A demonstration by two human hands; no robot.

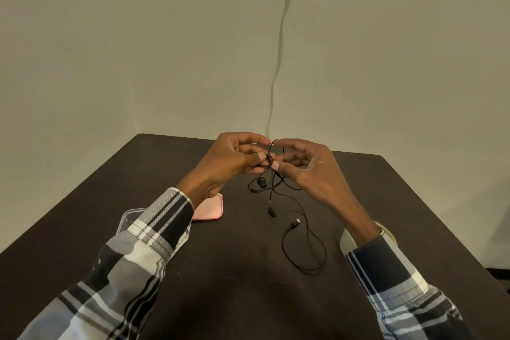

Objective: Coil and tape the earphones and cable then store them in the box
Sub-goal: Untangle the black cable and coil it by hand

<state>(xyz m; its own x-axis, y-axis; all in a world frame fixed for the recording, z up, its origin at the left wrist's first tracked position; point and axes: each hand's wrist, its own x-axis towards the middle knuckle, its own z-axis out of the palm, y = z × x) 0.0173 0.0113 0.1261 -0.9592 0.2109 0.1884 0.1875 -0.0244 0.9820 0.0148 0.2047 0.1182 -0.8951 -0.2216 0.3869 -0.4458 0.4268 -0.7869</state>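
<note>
Table (220, 298): dark brown, matt, faint wood-grain look. Earphones (302, 232): thin black cord, rubbery matt, earbud (261, 182) slightly glossy plastic. Box (127, 220): clear plastic; lid (209, 208) pink, smooth, satin. Sleeves (132, 262): woven plaid cloth. Wall (138, 50): flat matt paint.

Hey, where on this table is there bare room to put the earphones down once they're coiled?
The near middle of the table, between the two sleeves and left of the earphone cable loop, is bare. The far left corner behind the pink lid is also free. Under both hands it is crowded with dangling wire.
</note>
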